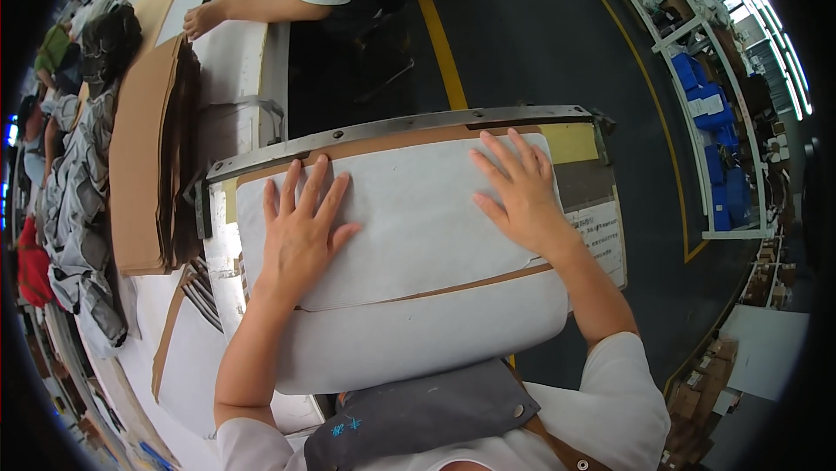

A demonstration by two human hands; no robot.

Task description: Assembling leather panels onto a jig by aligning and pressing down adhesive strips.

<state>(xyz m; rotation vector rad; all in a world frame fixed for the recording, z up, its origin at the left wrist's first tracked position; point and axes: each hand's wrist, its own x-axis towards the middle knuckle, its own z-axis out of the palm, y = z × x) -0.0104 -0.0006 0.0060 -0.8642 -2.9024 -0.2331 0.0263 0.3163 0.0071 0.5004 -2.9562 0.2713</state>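
On the work table right in front of the person, there's a big white paper sheet lying flat, with both hands pressed down on top of it. The left hand is spread open, palm down, fingers fanned out toward the far edge on the sheet's left part. The right hand is the same deal, flat and open, fingers splayed, resting on the right part of the sheet. Neither hand is gripping anything, they're just lying on the paper.

Under that sheet there's a brown cardboard piece peeking out along the far edge, and a thin brown strip of it shows nearer the person too. Below that strip sits another white sheet, hanging over the near edge toward the person's grey apron. A metal bar with bolts runs along the far side, just beside the cardboard's edge.

Off to the left there's a stack of brown cardboard, and further left a pile of grey garments. Up top, another person's hand rests on the neighbouring table. Blue bins sit on a shelf way off to the right.
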